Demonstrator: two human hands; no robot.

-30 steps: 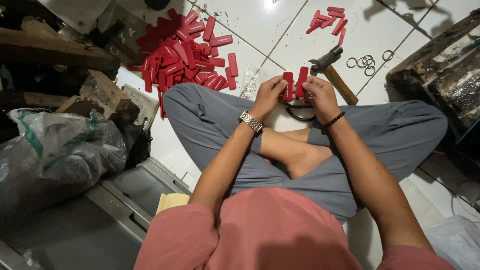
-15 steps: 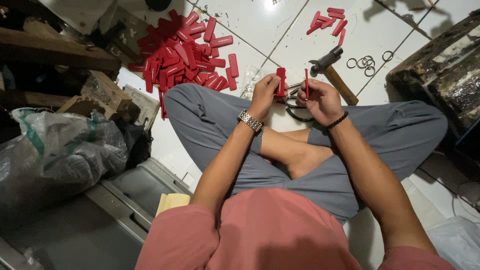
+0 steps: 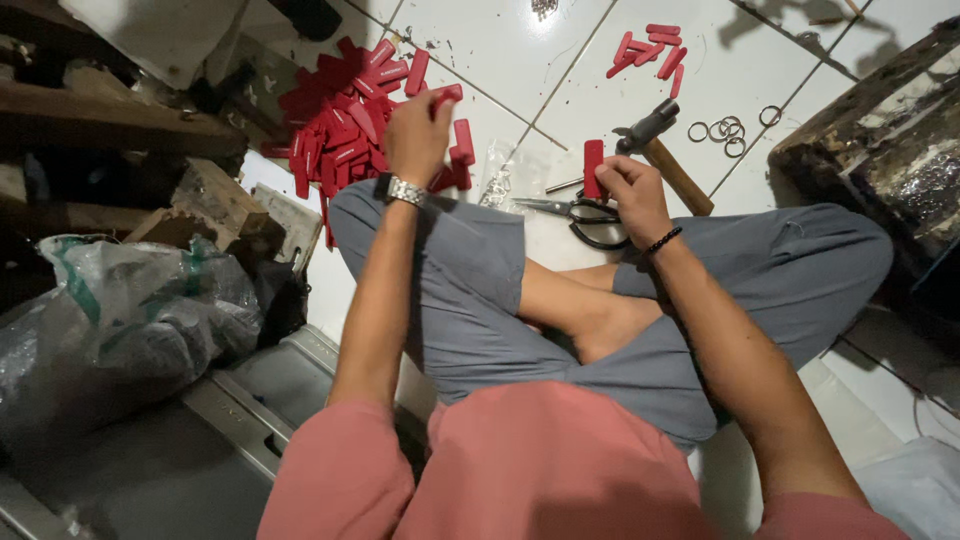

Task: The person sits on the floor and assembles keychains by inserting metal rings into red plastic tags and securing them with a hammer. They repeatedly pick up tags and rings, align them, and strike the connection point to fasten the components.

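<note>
Left fingers: the left hand (image 3: 418,135) is raised over the big pile, fingers closed on a red tab (image 3: 447,93) that sticks out at the fingertips.
Right fingers: the right hand (image 3: 632,197) rests low by the knee, fingers pinched on a second red tab (image 3: 593,167) held upright.
Wrists: a metal watch (image 3: 402,189) on the left, a dark bead bracelet (image 3: 662,240) on the right.
Just beside the right hand: black-handled scissors (image 3: 585,211) lie on the floor, touching or nearly touching the hand; a hammer (image 3: 664,152) with a wooden handle lies just behind it.
Big pile: a heap of red tabs (image 3: 340,130) on the white tiled floor (image 3: 500,50), beyond the left knee.
Small pile: a few more red tabs (image 3: 650,48) well apart, further out.
Rings: metal rings (image 3: 728,129) scattered right of the hammer.
Clear bag: a small plastic bag (image 3: 500,172) between the two hands.
Left side: a grey plastic sack (image 3: 120,320) and wood blocks (image 3: 205,195) crowd the space beside the left arm.
</note>
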